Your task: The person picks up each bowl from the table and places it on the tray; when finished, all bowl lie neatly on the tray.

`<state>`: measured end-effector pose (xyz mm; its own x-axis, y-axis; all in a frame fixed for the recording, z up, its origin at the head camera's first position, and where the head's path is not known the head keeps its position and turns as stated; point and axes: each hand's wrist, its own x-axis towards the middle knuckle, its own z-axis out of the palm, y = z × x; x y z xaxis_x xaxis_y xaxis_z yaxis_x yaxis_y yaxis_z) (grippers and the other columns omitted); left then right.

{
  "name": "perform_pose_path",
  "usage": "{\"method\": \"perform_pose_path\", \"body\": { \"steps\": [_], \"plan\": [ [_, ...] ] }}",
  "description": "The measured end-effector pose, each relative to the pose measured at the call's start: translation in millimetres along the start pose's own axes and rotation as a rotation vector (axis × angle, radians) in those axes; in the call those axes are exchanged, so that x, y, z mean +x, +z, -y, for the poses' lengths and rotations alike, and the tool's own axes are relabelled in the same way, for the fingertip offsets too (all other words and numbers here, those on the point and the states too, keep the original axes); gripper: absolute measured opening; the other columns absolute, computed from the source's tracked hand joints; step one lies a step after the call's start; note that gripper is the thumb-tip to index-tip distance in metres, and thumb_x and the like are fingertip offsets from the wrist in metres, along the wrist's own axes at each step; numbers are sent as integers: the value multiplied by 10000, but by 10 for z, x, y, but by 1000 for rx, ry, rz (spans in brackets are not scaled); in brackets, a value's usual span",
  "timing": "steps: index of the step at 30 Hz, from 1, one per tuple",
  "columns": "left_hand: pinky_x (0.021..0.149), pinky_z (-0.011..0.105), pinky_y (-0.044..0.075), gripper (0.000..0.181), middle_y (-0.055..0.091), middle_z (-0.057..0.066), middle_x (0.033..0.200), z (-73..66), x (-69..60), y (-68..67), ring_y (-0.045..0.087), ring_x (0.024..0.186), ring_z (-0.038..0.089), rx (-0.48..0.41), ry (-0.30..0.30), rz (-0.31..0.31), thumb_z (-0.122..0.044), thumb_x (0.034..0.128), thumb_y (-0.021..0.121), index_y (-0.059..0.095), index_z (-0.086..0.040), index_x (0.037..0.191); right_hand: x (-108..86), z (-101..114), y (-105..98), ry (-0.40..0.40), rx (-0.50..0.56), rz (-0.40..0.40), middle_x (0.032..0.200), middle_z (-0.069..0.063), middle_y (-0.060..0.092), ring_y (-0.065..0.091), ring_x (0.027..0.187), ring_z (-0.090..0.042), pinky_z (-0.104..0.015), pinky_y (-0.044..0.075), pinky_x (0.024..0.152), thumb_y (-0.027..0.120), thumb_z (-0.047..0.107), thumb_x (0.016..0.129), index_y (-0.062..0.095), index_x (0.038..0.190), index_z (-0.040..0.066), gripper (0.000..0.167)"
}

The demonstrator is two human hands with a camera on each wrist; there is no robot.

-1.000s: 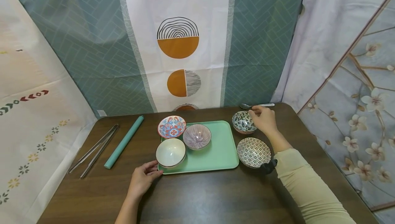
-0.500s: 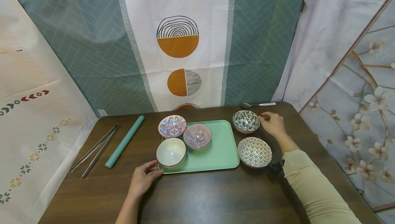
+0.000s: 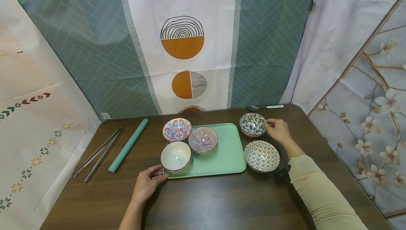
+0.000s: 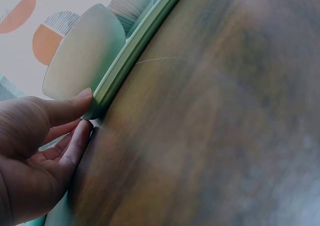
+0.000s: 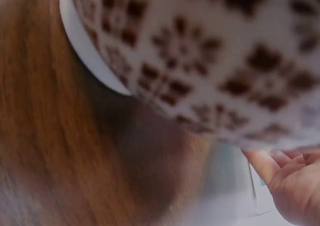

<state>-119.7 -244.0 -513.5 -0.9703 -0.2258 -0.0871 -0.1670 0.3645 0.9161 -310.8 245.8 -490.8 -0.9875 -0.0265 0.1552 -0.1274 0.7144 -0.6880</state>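
Note:
At the near left corner of the green tray (image 3: 226, 152), my left hand (image 3: 146, 184) pinches the rim; the left wrist view shows the thumb above and a finger below the edge. On the tray stand a cream bowl (image 3: 176, 156) and a purple-striped bowl (image 3: 203, 140). A red-and-blue patterned bowl (image 3: 176, 130) sits over its far left corner. My right hand (image 3: 278, 130) holds the right rim of a leaf-patterned bowl (image 3: 252, 123), thumb at the inner side. Nearer me is a brown-patterned bowl (image 3: 261, 156), which covers much of the right wrist view.
Metal tongs (image 3: 101, 152) and a teal rod-shaped roll (image 3: 128, 145) lie on the left of the brown table (image 3: 203, 201). A spoon (image 3: 266, 107) lies behind the leaf-patterned bowl. Patterned cloths (image 3: 272, 47) hang behind and at both sides.
My right hand has drawn back from above the leaf-patterned bowl to its right side, then come in to its rim. My left hand stays on the tray corner.

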Motion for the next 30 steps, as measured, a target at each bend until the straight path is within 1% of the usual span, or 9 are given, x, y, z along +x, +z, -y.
{"method": "perform_pose_path", "body": {
  "steps": [3, 7, 9, 10, 14, 17, 21, 23, 30],
  "plan": [
    [728, 212, 577, 432, 708, 178, 1017, -1, -4, 7, 696, 937, 260, -2, -5, -1, -1, 837, 815, 660, 111, 1225, -8, 11, 2, 13, 22, -35, 910, -241, 735, 728, 652, -238, -321, 569, 625, 625, 167, 1003, 626, 1256, -141, 398],
    [732, 203, 573, 421, 710, 181, 1017, 2, -2, 13, 697, 943, 261, -2, -7, 0, 10, 841, 807, 663, 107, 1225, -4, 54, -32, 31, 19, -80, 877, -231, 736, 711, 600, -194, -443, 579, 753, 626, 138, 991, 653, 1230, -125, 356],
    [733, 200, 571, 423, 709, 183, 1019, 4, 0, 13, 697, 945, 260, -6, -7, -1, 14, 841, 805, 661, 108, 1227, 9, 91, -66, 32, 22, -96, 878, -232, 736, 706, 588, -176, -473, 577, 780, 624, 128, 987, 658, 1223, -125, 348],
    [733, 200, 571, 424, 709, 184, 1020, 5, 0, 12, 698, 945, 261, -8, -6, -1, 15, 842, 804, 660, 109, 1229, 20, 111, -86, 34, 23, -102, 884, -231, 738, 706, 589, -169, -458, 582, 776, 624, 130, 987, 660, 1226, -119, 347],
    [731, 201, 572, 428, 709, 187, 1022, 2, -3, 1, 700, 945, 266, -14, -7, -1, 11, 843, 804, 658, 107, 1234, 64, 211, -192, 25, 43, -104, 959, -265, 729, 726, 620, -198, -318, 592, 637, 618, 136, 990, 654, 1244, -113, 358],
    [732, 204, 572, 431, 707, 186, 1026, 0, -8, -5, 702, 948, 271, -13, -7, 4, 0, 846, 806, 658, 103, 1237, 91, 307, -282, 6, 41, -101, 983, -275, 723, 734, 638, -237, -278, 576, 614, 614, 135, 988, 667, 1236, -98, 345],
    [729, 201, 571, 428, 707, 184, 1020, 5, -7, -10, 703, 934, 254, -16, -8, 4, 7, 844, 804, 658, 106, 1234, 123, 474, -361, -21, 36, -81, 1024, -270, 721, 739, 672, -263, -325, 590, 650, 603, 137, 990, 677, 1232, -85, 336],
    [730, 197, 570, 423, 707, 184, 1016, 12, -3, -8, 702, 922, 231, -17, -4, 2, 18, 843, 801, 659, 109, 1231, 133, 571, -367, -20, 62, -64, 1060, -279, 712, 744, 715, -293, -332, 601, 652, 592, 135, 991, 673, 1235, -88, 340],
    [744, 186, 566, 422, 708, 182, 1021, 24, 4, 4, 695, 918, 199, -25, 14, -2, 20, 839, 803, 663, 107, 1227, 174, 827, -188, 8, 182, 30, 1193, -326, 645, 724, 892, -372, -370, 619, 720, 564, 102, 1014, 628, 1271, -126, 349]
  ]
}}
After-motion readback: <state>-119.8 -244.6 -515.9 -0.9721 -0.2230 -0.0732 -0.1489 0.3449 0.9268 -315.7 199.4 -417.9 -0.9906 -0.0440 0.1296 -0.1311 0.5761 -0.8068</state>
